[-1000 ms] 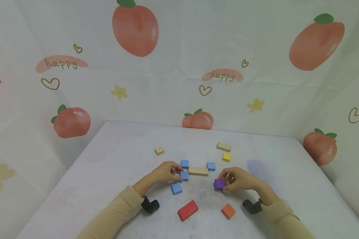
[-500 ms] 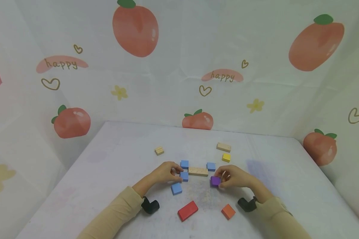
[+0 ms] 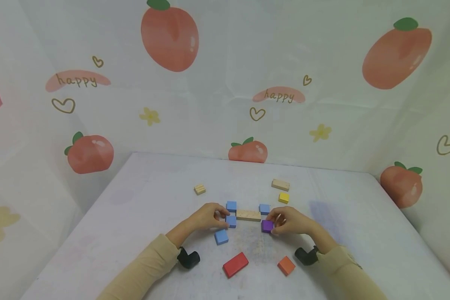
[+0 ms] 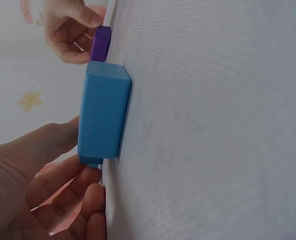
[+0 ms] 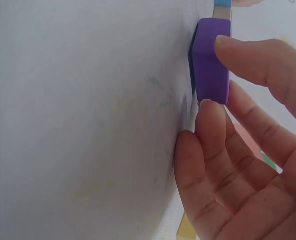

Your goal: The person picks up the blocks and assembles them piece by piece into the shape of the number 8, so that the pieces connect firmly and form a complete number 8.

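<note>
My left hand [image 3: 209, 216] holds a small blue block [image 3: 231, 221] between thumb and fingers, at the left end of a plain wooden block [image 3: 248, 215]. My right hand [image 3: 293, 221] pinches a purple block [image 3: 267, 226] just off the wooden block's right end; the right wrist view shows the thumb on one face of the purple block [image 5: 211, 75]. Behind the two ends sit another blue block [image 3: 231, 206] and a third blue block [image 3: 264, 209]. In the left wrist view a nearer blue block [image 4: 105, 110] hides most of the held one.
Towards the front lie a red block [image 3: 235, 265] and an orange block [image 3: 286, 265]. Farther back are a yellow block [image 3: 283, 197], a plain wooden block [image 3: 280, 184] and a ridged wooden piece [image 3: 200, 189]. A printed cloth [image 3: 195, 104] hangs behind the white table [image 3: 153, 179].
The right hand has moved left and slightly away from the person with the purple block, bringing it closer to the wooden block's right end. My left hand has stayed in place.
</note>
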The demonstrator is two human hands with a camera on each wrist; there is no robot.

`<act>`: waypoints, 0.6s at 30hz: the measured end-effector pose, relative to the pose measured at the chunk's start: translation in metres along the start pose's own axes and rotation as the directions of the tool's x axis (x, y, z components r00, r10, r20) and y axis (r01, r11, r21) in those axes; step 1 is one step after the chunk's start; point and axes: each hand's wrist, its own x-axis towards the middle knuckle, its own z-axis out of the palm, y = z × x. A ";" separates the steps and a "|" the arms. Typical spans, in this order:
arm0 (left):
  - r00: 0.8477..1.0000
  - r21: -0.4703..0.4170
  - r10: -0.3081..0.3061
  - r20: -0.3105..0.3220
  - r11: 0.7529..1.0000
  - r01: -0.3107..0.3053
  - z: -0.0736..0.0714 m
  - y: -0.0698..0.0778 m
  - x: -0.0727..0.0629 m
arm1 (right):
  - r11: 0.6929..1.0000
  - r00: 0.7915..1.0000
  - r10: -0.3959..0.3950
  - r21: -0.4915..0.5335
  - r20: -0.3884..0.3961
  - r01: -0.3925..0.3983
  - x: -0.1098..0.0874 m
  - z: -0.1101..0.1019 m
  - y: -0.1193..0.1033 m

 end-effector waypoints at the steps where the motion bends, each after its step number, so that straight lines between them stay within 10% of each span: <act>1: 1.000 -0.001 0.000 0.000 1.000 0.000 0.000 0.000 0.000 | 1.000 1.000 0.003 0.001 0.000 -0.003 0.000 0.000 0.000; 18: 1.000 0.002 0.006 0.000 1.000 -0.006 0.000 0.000 0.000 | 0.999 0.999 0.034 -0.001 -0.003 -0.034 0.003 0.001 -0.001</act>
